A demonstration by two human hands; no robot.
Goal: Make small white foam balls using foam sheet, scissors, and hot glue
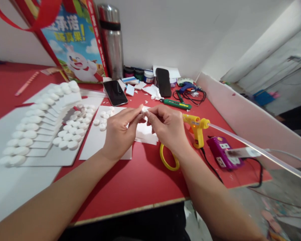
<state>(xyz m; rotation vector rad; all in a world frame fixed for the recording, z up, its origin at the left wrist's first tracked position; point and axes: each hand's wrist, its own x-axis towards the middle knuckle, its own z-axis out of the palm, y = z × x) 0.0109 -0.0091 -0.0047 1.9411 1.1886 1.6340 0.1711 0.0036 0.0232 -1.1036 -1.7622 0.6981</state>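
Both hands meet over the middle of the red table (130,187), pinching one small white piece (144,109) between thumbs and fingertips. My left hand (122,129) grips it from the left, my right hand (167,124) from the right. The fingers cover much of the piece, so its exact kind is unclear. Below them lie white sheets (90,144) with several small white discs (104,118). Further left, rows of white oval pieces (27,134) sit on stepped white card, beside a cluster of white discs (72,130) on a board.
A yellow hot glue gun (197,129) with a long clear stick stands right, near a yellow ring (169,160) and a purple power adapter (224,152). Behind are a green cutter (177,103), two phones (115,93), a steel flask (112,47) and a printed box (75,43).
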